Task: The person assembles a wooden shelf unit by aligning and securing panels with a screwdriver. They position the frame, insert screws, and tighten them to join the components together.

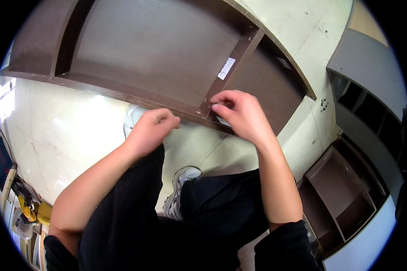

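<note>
A dark brown wooden cabinet (149,49) lies on its back with its open side up, split by upright dividers. My right hand (243,113) is over the right-hand divider (233,61), close to its near end. Thumb and forefinger pinch a tiny dark piece there, too small to name, beside holes in the divider. My left hand (153,128) hovers just outside the near edge of the cabinet. Its fingers are curled together, and whatever they may hold is hidden. A white label (226,68) is stuck on the divider.
Small loose fittings (324,105) lie scattered on the pale tiled floor (72,117) to the right. Beyond them stand a grey cabinet (371,63) and another brown open unit (339,185). Yellow tools (29,210) and a blue case (0,156) are at the far left.
</note>
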Available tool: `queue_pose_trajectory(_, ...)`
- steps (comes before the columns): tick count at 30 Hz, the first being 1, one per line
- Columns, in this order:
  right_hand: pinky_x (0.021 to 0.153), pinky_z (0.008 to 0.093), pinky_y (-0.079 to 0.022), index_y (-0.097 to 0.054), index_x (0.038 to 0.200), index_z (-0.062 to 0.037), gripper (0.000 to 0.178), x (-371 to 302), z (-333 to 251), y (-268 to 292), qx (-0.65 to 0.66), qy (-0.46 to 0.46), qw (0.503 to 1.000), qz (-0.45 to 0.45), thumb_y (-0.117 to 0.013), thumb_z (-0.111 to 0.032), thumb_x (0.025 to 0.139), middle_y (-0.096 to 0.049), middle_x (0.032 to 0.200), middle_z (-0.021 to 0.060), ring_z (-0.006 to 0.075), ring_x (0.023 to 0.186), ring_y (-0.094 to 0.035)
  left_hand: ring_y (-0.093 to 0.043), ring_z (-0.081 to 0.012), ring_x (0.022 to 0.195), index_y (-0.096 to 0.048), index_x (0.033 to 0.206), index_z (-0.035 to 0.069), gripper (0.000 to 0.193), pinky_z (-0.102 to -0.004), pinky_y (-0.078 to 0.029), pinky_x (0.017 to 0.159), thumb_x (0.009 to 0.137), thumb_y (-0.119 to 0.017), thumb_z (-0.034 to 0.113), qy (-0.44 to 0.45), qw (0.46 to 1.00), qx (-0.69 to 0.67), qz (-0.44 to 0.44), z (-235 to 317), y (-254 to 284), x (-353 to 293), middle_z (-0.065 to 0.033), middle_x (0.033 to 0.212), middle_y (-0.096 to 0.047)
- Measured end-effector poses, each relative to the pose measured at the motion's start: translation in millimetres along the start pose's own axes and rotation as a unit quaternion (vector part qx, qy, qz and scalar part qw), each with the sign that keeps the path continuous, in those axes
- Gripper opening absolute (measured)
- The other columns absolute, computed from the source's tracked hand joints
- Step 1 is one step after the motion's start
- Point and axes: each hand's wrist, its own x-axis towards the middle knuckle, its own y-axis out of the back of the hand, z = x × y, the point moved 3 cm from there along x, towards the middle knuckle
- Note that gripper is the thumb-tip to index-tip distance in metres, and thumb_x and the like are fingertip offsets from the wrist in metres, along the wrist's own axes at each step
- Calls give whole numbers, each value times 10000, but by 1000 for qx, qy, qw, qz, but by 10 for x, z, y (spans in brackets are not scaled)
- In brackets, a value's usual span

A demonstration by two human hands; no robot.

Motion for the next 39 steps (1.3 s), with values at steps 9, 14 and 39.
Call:
queue_pose_trajectory(9, 597, 245, -446, -655, 888, 8, 172, 174, -50, -222, 183, -114, 974, -69, -612, -155, 923, -623, 726, 10, 82, 666, -548, -485, -230, 599, -639, 911, 52, 243, -344, -411, 561, 712, -766, 109, -348, 900, 255, 55, 714, -55, 377, -78, 697, -496)
queue_pose_trajectory(14, 610, 225, -445, -647, 895, -21, 183, -74, 96, -247, 364, -201, 901, -125, -595, -192, 935, -599, 737, -2, 70, 660, -535, -556, -260, 658, -626, 843, 34, 180, -350, -441, 587, 738, -752, 107, -340, 914, 221, -16, 646, -124, 393, -92, 741, -555)
queue_pose_trajectory(39, 606, 274, -570, -510, 1127, 8, 374, -1626, 2249, -1449, 402, -464, 769, 180, -663, -244, 897, -563, 981, 100, 162, 786, -590, -520, -261, 620, -520, 919, 31, 270, -352, -438, 612, 948, -579, 293, -221, 945, 235, 52, 497, -341, 540, -113, 689, -571)
